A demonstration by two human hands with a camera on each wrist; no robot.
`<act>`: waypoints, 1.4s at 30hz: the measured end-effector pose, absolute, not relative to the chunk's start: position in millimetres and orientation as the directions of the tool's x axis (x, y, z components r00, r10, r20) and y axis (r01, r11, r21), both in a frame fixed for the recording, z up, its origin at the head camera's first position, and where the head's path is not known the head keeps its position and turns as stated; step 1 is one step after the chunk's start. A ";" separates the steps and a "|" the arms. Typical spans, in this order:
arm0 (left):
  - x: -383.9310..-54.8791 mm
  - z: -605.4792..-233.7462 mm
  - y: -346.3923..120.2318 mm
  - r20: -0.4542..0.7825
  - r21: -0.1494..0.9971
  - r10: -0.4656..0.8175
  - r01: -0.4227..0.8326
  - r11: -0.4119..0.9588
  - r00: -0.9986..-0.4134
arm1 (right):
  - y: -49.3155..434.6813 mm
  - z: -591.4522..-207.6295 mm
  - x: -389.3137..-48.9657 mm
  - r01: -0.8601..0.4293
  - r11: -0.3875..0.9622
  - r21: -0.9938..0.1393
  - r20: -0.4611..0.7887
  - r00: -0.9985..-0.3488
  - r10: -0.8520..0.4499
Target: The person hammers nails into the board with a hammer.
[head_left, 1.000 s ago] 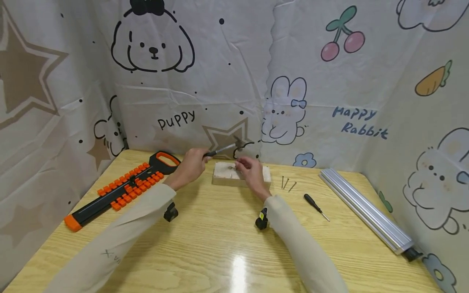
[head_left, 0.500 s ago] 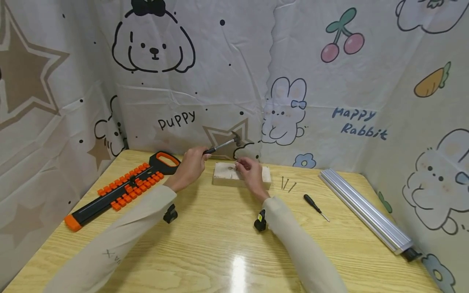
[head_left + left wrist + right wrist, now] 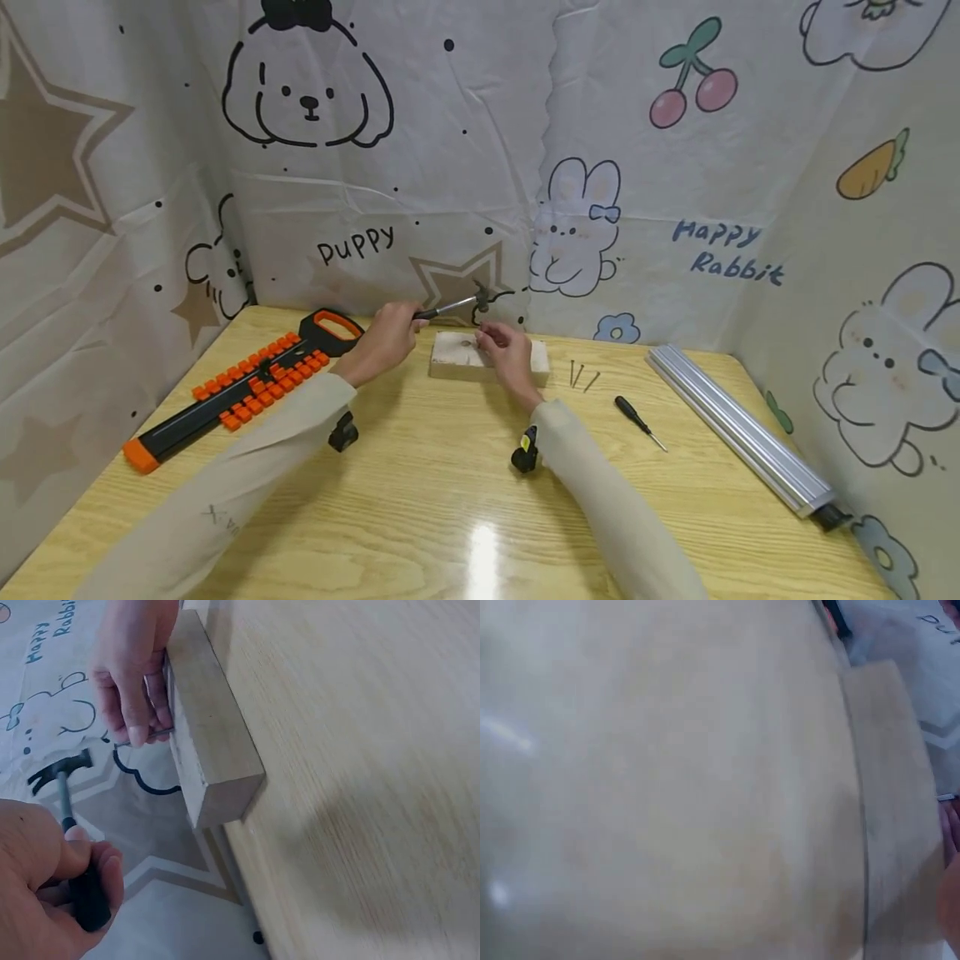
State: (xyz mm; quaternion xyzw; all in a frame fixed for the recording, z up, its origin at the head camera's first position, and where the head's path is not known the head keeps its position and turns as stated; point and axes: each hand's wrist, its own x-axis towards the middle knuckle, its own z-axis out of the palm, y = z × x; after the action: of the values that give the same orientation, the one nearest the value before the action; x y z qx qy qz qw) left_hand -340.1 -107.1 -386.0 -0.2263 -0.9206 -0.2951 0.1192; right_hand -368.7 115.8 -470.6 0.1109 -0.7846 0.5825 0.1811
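Note:
My left hand [image 3: 386,340] grips a claw hammer [image 3: 66,784] by its black handle, and the hammer head is up above the wooden block [image 3: 450,360]. Thumb and fingers of my right hand [image 3: 510,354] pinch a nail [image 3: 154,735], which stands upright with its tip at the block's top face. In the left wrist view the hammer head is a short way from the nail's head. The right wrist view has the block [image 3: 892,787] along its right side, with only an edge of the right hand showing.
Several loose nails [image 3: 583,375] lie right of the block, near a black-handled screwdriver [image 3: 637,421]. A silver aluminium bar [image 3: 738,429] lies at the right. At the left is a black rack with orange clips [image 3: 247,392]. A printed cloth [image 3: 337,192] hangs behind the table.
The hammer head dipped slightly over the block, rose, and is now a little lower again. The right hand keeps its pinch on the nail. The head view has shifted slightly.

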 end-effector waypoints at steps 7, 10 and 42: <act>-342.0 -394.1 -107.7 0.391 0.495 0.358 0.522 0.695 -0.848 | 112.4 -472.1 -362.2 -0.389 0.315 -0.866 0.436 -0.895 0.092; -339.3 -391.1 -109.1 0.411 0.481 0.354 0.530 0.698 -0.840 | 114.9 -467.7 -361.9 -0.364 0.289 -0.886 0.394 -0.918 0.051; -337.4 -393.3 -112.9 0.487 0.440 0.371 0.589 0.678 -0.791 | 130.2 -467.9 -371.8 -0.338 0.210 -0.917 0.328 -0.941 -0.082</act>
State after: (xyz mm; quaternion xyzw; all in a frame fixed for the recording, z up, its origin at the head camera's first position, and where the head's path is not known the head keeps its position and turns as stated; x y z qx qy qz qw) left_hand -337.4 -112.9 -393.3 -0.2674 -0.8977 -0.2992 0.1821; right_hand -371.8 130.2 -467.9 0.1365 -0.7709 0.6134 0.1043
